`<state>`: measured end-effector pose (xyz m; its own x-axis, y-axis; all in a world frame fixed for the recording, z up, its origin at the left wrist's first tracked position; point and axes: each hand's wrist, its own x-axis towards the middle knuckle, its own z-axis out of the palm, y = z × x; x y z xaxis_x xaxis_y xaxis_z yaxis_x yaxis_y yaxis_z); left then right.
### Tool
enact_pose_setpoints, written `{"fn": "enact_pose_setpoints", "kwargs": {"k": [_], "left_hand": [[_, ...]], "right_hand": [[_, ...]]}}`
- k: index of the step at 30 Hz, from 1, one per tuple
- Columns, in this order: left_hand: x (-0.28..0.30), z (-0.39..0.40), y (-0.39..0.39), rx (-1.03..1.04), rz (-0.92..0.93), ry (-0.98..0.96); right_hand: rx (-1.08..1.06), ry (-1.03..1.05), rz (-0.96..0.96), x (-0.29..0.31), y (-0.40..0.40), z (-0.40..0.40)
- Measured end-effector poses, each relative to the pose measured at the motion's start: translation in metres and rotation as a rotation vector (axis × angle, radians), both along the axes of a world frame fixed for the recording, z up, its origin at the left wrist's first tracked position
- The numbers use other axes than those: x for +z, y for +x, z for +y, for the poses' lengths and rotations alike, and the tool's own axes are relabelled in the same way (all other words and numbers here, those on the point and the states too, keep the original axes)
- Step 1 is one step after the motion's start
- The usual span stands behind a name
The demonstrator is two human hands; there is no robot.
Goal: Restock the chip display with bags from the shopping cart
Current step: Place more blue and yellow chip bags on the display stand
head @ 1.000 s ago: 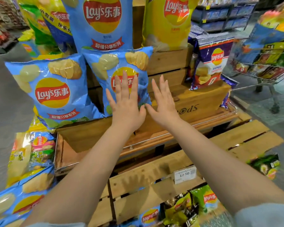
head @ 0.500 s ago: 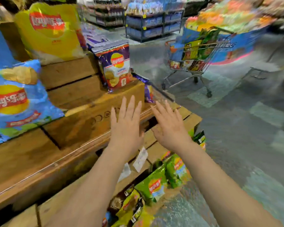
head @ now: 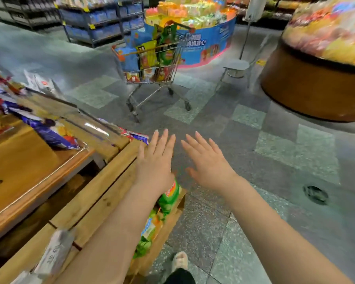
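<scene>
Shopping cart [head: 152, 64] of bags well beyond left hand [head: 155, 160], right hand [head: 208, 162], both flat, empty

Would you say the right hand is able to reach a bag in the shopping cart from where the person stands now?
Probably not yet. The right hand is open and empty, but the shopping cart stands well beyond it across bare floor. Nothing blocks the way, so stepping closer should do.
</scene>
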<state>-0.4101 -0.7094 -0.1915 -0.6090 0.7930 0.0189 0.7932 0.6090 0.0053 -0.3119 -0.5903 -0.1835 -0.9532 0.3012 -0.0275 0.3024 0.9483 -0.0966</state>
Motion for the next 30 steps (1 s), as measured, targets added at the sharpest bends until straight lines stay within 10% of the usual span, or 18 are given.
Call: {"fn": "enact_pose_setpoints", "kwargs": {"k": [30], "left_hand": [[0.017,0.584,-0.325,0.293,-0.037,0.086]], "right_hand": [[0.140,-0.143,0.092,0.025,-0.355,0.618]]}}
